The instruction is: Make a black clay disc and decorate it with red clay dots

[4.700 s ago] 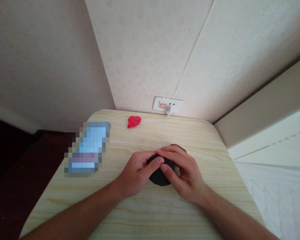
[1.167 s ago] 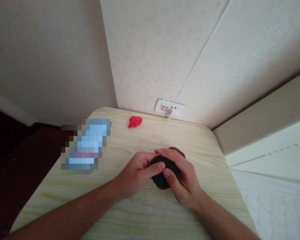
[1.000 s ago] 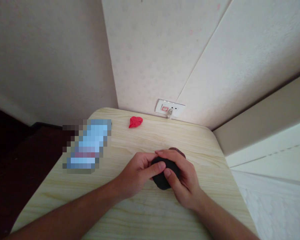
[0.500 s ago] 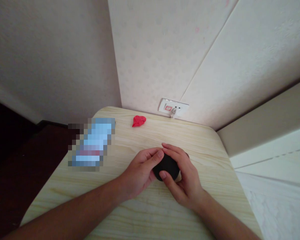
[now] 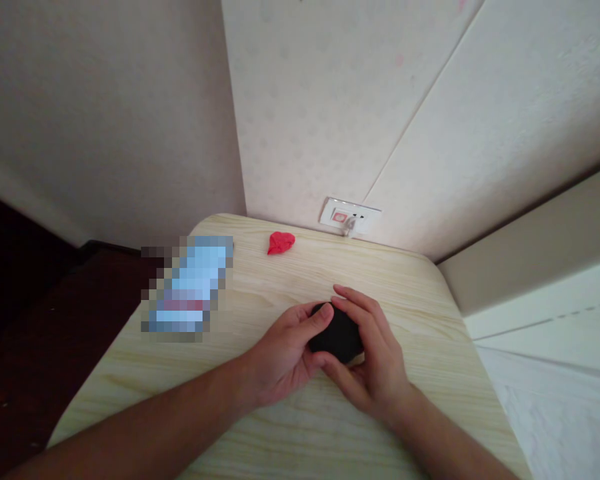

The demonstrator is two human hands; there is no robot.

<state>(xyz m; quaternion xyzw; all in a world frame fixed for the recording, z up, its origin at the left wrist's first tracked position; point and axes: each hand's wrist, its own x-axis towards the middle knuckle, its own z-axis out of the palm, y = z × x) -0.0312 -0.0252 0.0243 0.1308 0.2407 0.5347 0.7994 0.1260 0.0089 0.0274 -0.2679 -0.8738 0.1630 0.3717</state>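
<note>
Between my two hands is a smooth, rounded black lump point(image 5: 337, 335), above the near middle of the wooden table point(image 5: 280, 433). My left hand point(image 5: 293, 353) grips it from the left, its thumb lying over the top and its other fingers mostly hidden beneath. From the right, my right hand point(image 5: 373, 353) curves around it, thumb at the near edge and fingertips at the far edge. What the lump is made of I cannot make out. Beyond the hands lies a small crumpled red piece point(image 5: 281, 243), touched by neither.
A pixelated, phone-like slab point(image 5: 190, 283) lies at the table's left side. A wall socket point(image 5: 350, 215) with a clear plug sits just above the back edge. Walls meet behind the table, and a pale ledge point(image 5: 535, 267) runs along the right.
My right thumb has slid from the lump's top to its near edge, and the right fingers have lifted a little. The lump shows more of its top. The view has shifted slightly.
</note>
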